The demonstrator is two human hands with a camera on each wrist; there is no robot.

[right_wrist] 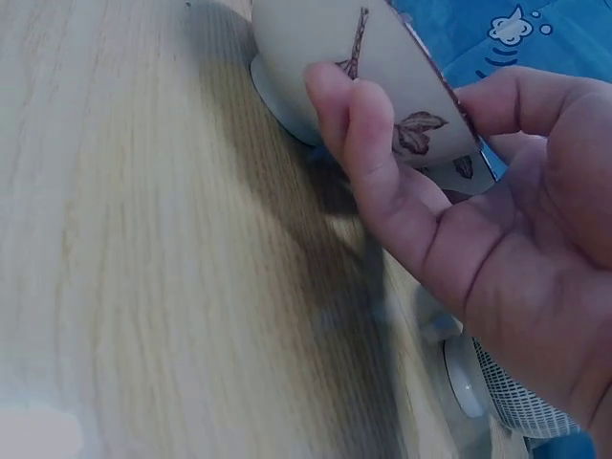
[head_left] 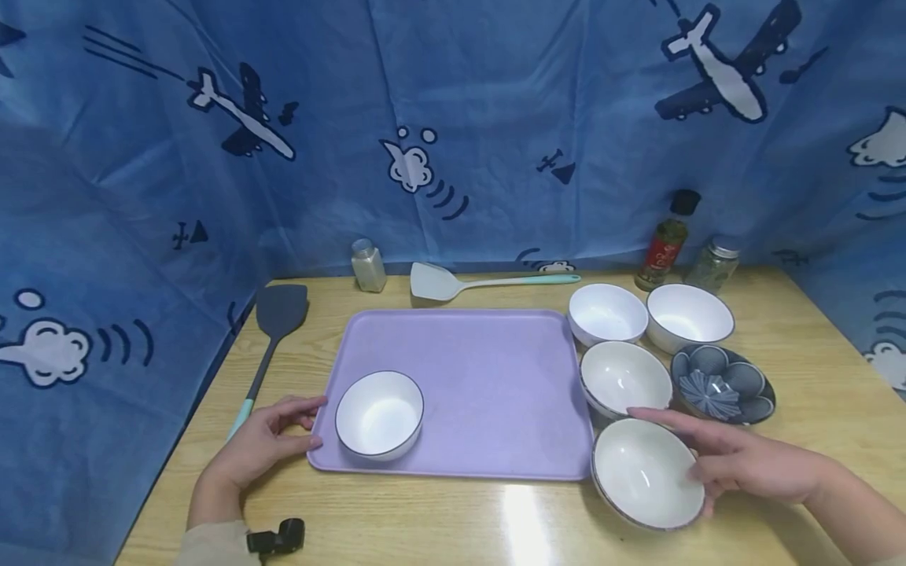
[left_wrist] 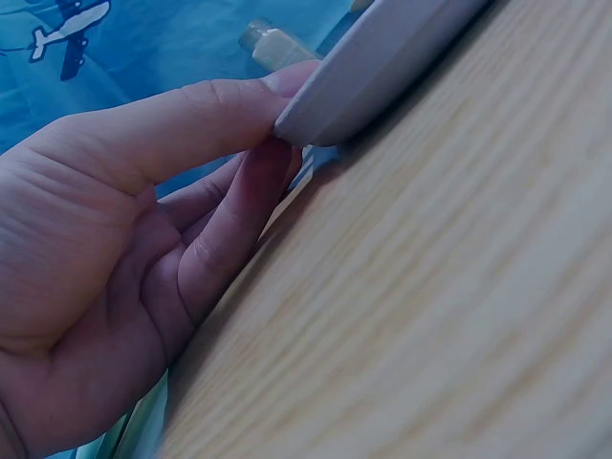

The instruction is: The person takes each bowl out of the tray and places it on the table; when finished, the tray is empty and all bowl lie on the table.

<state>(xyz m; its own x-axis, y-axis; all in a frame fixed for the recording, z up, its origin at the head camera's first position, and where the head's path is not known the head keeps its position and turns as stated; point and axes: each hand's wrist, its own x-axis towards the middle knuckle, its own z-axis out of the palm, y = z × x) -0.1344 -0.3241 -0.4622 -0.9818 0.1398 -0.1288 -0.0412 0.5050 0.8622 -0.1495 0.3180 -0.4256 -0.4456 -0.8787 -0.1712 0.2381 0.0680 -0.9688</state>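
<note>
My left hand pinches the left edge of a lilac tray, thumb and fingers on its rim in the left wrist view. On the tray's left part stands a white bowl with a dark rim. With my right hand I hold a cream bowl by its side and rim, at the tray's front right corner. Its outer wall carries brown leaf patterns in the right wrist view. Whether its foot touches the table cannot be told. Just behind it sits another cream bowl.
Two white bowls and a dark petal-patterned bowl stand to the right. Along the back are a shaker jar, a pale spatula, a red-labelled bottle and a glass jar. A grey turner lies left.
</note>
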